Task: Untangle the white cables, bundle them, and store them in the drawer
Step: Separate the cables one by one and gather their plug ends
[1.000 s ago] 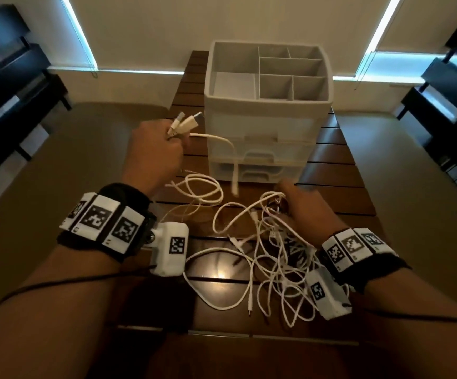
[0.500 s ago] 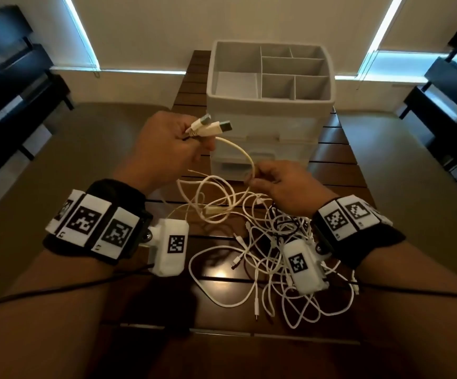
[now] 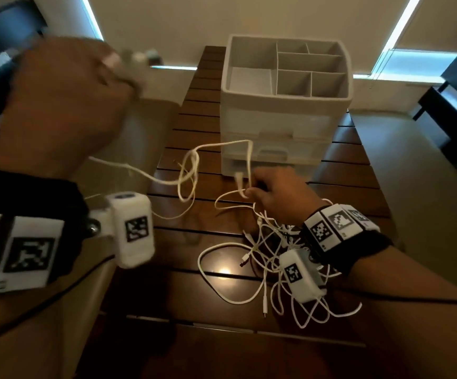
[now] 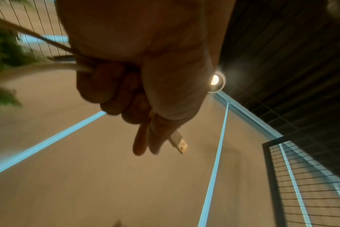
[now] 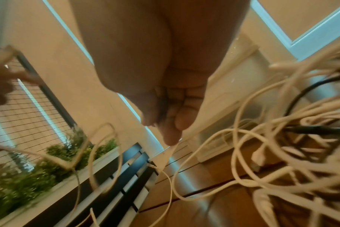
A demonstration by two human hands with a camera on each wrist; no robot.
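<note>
Two hands were engaged with the white cables [image 3: 271, 258]. The left hand [image 3: 57, 105] was raised high at the left of the head view, blurred, and closed into a fist around cable ends; the left wrist view showed its fingers [image 4: 115, 92] curled tight over the cords, with a USB plug [image 4: 180, 144] projecting past the fingertips. From that fist a strand ran down and across to a loose loop [image 3: 190, 173] suspended above the table [image 3: 194, 124].

The right hand [image 3: 279, 192] was low, just in front of the drawer unit [image 3: 284, 127], with thumb and fingertips pinching a thin cable; the right wrist view showed the fingertips [image 5: 171, 138] closed on that strand. A cable rose from this pinch, passed in front of the drawer fronts and bent back toward the loop.

Most of the cables lay in a tangled heap on the dark slatted table, beneath and beside the right wrist. One black cord [image 5: 305, 90] was visible among the white ones.

The drawer unit stood upright on the table beyond the heap. Its top tray was divided into compartments, and both drawers [image 3: 272, 155] appeared closed. No cable lay inside the unit.
</note>
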